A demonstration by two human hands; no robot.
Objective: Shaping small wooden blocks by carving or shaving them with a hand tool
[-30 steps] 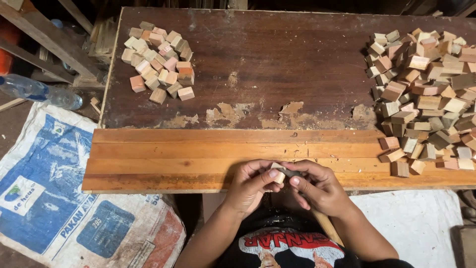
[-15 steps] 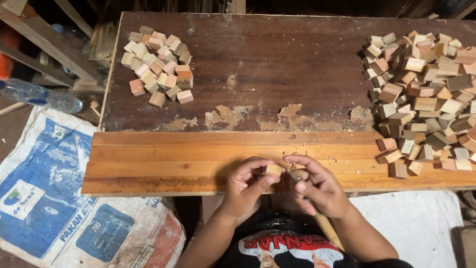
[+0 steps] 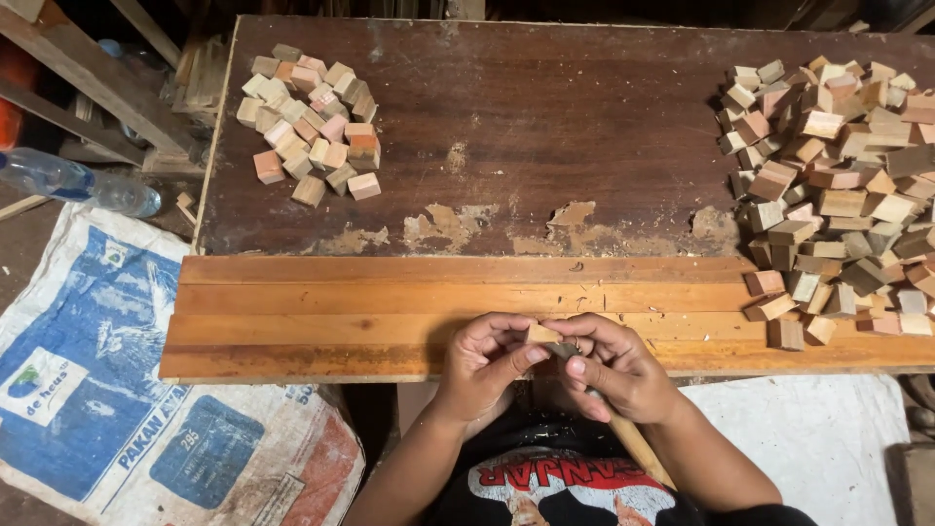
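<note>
At near edge of the dark worn wooden surface (image 3: 545, 127) — left hand (image 3: 484, 365) grip pinches small pale wooden block (image 3: 539, 334); right hand (image 3: 616, 368) grip holds wooden-handled tool (image 3: 638, 448) against it.

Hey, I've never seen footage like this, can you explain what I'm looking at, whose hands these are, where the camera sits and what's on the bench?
The camera is worn on a person's head and looks straight down, so the two bare hands at the bottom are that person's own. The left hand pinches a small wooden block in its fingers. The right hand touches the same block and grips a tool with a wooden handle. They work over a light plank at the front of a dark worn table. A small pile of blocks lies far left, a big pile far right. A printed sack and plastic bottle lie on the floor.
</note>
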